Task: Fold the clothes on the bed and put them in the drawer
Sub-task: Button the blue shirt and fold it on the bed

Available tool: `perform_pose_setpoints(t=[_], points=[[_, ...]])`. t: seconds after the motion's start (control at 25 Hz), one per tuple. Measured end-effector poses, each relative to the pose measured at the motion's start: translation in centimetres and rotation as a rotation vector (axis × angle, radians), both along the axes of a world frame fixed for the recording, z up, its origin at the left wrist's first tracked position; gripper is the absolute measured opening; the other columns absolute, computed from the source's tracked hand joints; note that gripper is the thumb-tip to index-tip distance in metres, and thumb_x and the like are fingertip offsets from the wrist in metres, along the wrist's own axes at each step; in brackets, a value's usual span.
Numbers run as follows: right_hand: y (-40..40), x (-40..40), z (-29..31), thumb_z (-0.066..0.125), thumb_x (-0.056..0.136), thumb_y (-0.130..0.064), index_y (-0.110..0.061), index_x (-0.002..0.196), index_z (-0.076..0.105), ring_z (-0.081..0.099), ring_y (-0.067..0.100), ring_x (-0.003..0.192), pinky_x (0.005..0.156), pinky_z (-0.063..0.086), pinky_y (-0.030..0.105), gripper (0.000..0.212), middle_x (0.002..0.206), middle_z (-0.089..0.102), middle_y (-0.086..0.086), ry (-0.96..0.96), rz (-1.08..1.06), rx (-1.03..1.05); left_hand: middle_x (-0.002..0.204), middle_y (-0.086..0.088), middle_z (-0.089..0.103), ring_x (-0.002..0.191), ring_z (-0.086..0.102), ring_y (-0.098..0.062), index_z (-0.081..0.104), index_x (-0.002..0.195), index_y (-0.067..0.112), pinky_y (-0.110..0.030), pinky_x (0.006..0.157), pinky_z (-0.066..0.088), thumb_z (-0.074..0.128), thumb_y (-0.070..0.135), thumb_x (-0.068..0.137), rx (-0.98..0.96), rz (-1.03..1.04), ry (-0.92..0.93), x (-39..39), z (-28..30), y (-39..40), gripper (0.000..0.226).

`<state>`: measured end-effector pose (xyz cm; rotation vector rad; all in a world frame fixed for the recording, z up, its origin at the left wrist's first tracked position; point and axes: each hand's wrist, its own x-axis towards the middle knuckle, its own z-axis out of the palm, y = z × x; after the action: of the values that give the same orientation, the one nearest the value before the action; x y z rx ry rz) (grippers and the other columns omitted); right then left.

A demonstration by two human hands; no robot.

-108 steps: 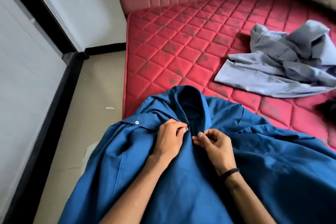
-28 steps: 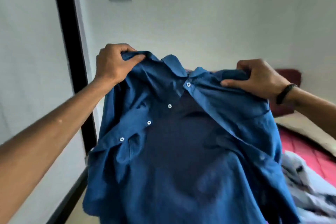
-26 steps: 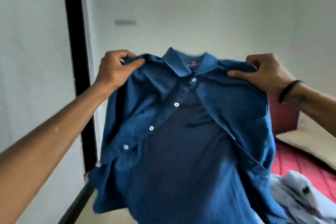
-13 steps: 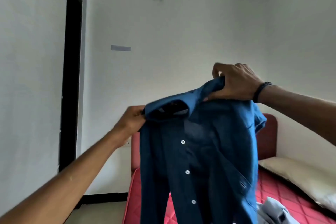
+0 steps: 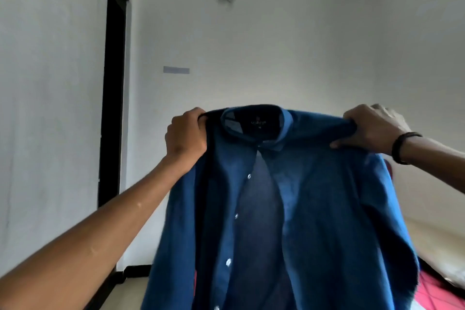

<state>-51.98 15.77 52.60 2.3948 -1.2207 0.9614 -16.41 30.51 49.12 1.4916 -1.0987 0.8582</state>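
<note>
A dark blue button-up shirt (image 5: pixel 314 209) hangs in the air in front of me, collar up, its front open and white buttons down the left placket. My left hand (image 5: pixel 185 137) grips its left shoulder, fingers curled over the fabric. My right hand (image 5: pixel 375 128), with a black wristband, grips the right shoulder. The shirt spreads wide between both hands and hides most of the bed. No drawer is in view.
A strip of the red quilted mattress (image 5: pixel 435 292) and a pale pillow (image 5: pixel 442 246) show at the lower right. A black-framed white panel (image 5: pixel 113 108) stands at the left. White walls lie ahead, and pale floor (image 5: pixel 130 289) shows below the shirt's left side.
Both hands lifted the shirt off the bed and held it up by the shoulders. In the last half second my left hand rose level with the right, spreading the shirt flat.
</note>
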Motion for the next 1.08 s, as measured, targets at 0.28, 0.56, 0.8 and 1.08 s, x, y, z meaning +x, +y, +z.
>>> perform_pose_setpoints(t=[0.28, 0.56, 0.8, 1.08], points=[[7.6, -5.7, 2.7, 0.083, 0.078, -0.053, -0.005, 0.114, 0.073, 0.075, 0.029, 0.094, 0.073, 0.064, 0.038, 0.061, 0.110, 0.076, 0.017, -0.404, 0.807, 0.711, 0.054, 0.003, 0.050, 0.057, 0.054, -0.032, 0.048, 0.060, 0.015, -0.036, 0.053, 0.037, 0.051, 0.063, 0.099, -0.055, 0.101, -0.323, -0.2, 6.1, 6.2, 0.063], [12.9, -9.5, 6.9, 0.095, 0.035, -0.057, -0.008, 0.061, 0.052, 0.043, 0.015, 0.058, 0.046, 0.034, 0.022, 0.071, 0.055, 0.048, -0.001, -0.617, 0.412, 0.089, 0.055, -0.001, 0.049, 0.058, 0.053, -0.033, 0.052, 0.062, 0.014, -0.038, 0.055, 0.039, 0.053, 0.068, 0.095, -0.181, 0.087, -0.459, -3.9, 11.8, 12.2, 0.063], [21.1, -12.8, 15.8, 0.082, 0.047, -0.081, -0.015, 0.077, 0.065, 0.059, 0.020, 0.060, 0.064, 0.051, 0.034, 0.075, 0.068, 0.069, 0.008, -0.633, 0.528, -0.051, 0.052, -0.010, 0.054, 0.051, 0.043, -0.023, 0.058, 0.057, 0.011, -0.034, 0.053, 0.031, 0.062, 0.074, 0.086, -0.286, -0.021, -0.529, -4.5, 21.9, 20.0, 0.069], [15.3, -10.6, 18.1, 0.085, 0.059, -0.068, -0.018, 0.070, 0.075, 0.071, 0.031, 0.078, 0.081, 0.057, 0.043, 0.053, 0.076, 0.076, 0.008, -0.454, 0.252, -0.004, 0.058, -0.004, 0.067, 0.052, 0.052, -0.005, 0.074, 0.064, 0.014, -0.028, 0.057, 0.040, 0.074, 0.077, 0.068, 0.071, -0.141, -0.254, -3.9, 22.9, 16.3, 0.063]])
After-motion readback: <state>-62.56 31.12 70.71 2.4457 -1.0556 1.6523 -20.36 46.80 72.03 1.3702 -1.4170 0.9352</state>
